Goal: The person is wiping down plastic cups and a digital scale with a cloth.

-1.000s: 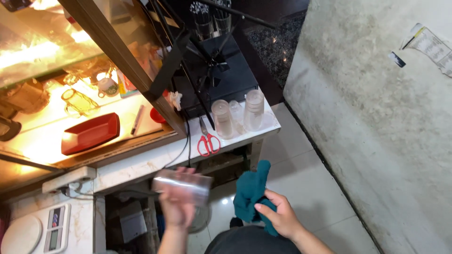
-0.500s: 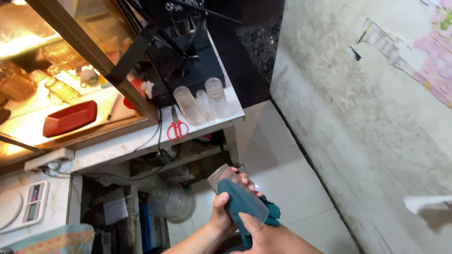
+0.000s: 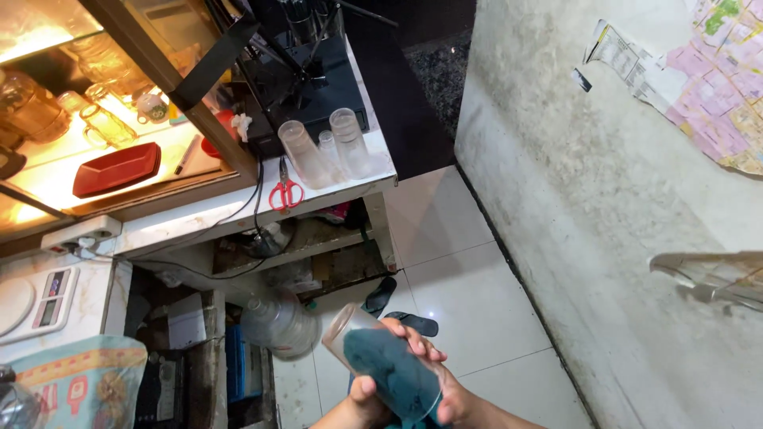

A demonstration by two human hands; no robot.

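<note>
**Glass and teal cloth held low over the white floor**

Both our hands close around a clear glass [image 3: 373, 353] with a teal cloth [image 3: 393, 373] stuffed inside it. Our left hand [image 3: 362, 401] wraps the glass from below, thumb pressed against its side; our right hand [image 3: 433, 373] lies over the top, fingers [image 3: 413, 342] curled onto the glass wall. The glass is tilted, its base pointing up and to the left, its mouth towards our wrists, and the cloth fills most of it.

Taking the glass as our mark: just left of it, under the counter, lies a large clear plastic bottle [image 3: 278, 324] on its side. Just beyond the glass, dark sandals [image 3: 397, 306] sit on the white tiled floor [image 3: 469, 262]. Far left of it a white kitchen scale [image 3: 36, 300] rests on a ledge, with a patterned cloth bag [image 3: 75, 381] nearer to us.

Further above the glass runs the white counter [image 3: 207, 218]. On it lie red-handled scissors [image 3: 284, 191], and beside them stand several stacks of clear plastic cups [image 3: 326, 151]. Behind the cups stands a black machine [image 3: 306, 75]. Left of that, a lit glass showcase holds a red tray [image 3: 117, 168] and jars [image 3: 103, 119].

Right of the glass rises a rough grey wall [image 3: 580, 199] with a paper map [image 3: 699, 79] stuck high on it.
</note>
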